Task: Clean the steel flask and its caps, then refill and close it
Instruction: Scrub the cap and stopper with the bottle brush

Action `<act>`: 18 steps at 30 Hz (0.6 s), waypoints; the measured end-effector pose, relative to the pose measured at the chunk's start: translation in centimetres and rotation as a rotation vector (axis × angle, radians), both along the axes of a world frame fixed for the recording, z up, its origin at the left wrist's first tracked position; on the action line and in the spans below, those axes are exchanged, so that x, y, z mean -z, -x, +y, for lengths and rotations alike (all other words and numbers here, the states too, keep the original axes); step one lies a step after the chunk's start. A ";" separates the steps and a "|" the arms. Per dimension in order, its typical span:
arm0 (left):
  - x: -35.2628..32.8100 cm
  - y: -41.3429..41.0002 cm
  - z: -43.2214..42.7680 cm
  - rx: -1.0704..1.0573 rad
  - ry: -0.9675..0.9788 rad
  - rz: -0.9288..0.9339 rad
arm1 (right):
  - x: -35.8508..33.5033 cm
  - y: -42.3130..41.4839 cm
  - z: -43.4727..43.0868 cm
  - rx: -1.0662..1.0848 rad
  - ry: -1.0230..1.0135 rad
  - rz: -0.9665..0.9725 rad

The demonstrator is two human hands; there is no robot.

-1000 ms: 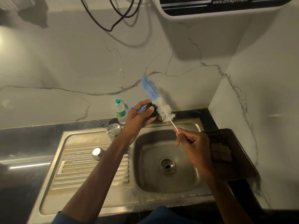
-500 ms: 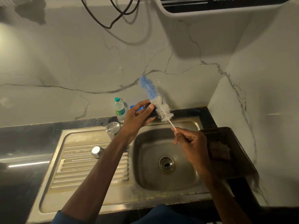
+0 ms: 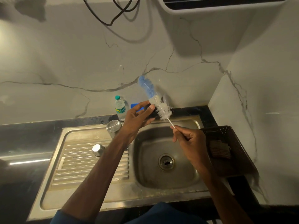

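Sink point(image 3: 90, 188): stainless steel, set into a dark counter, with a ribbed draining board on the left and a round drain point(image 3: 166, 162) in the basin floor.
Plastic bottle point(image 3: 120, 107): clear, green cap, green-and-yellow label, upright on the counter against the wall.
Blue object point(image 3: 135, 106): just right of the plastic bottle, partly hidden, kind unclear.
Basket point(image 3: 239, 160): dark, perforated, right of the basin, holding a brown ribbed scrub pad point(image 3: 220, 150).
Wall point(image 3: 64, 62): pale marble with dark veins.
Cables point(image 3: 111, 15): black, looping down from above.
Appliance point(image 3: 226, 5): white casing at the top edge.
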State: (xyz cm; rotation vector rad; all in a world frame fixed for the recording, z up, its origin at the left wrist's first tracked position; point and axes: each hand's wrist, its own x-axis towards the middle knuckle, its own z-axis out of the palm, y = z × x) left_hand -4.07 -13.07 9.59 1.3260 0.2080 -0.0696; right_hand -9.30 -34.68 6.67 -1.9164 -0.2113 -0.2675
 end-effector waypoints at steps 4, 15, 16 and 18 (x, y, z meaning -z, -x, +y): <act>0.0 -0.6 0.5 -0.162 0.011 -0.013 | -0.1 1.2 0.1 -0.034 0.029 0.063; -0.5 -0.2 0.0 -0.049 -0.037 -0.007 | 0.0 0.3 0.1 0.004 0.011 0.055; -0.5 -0.3 0.1 -0.042 -0.032 -0.008 | 0.1 0.3 0.1 0.003 0.017 0.049; -0.5 -0.3 0.2 -0.032 -0.017 0.000 | 0.0 0.4 0.2 -0.005 0.022 0.041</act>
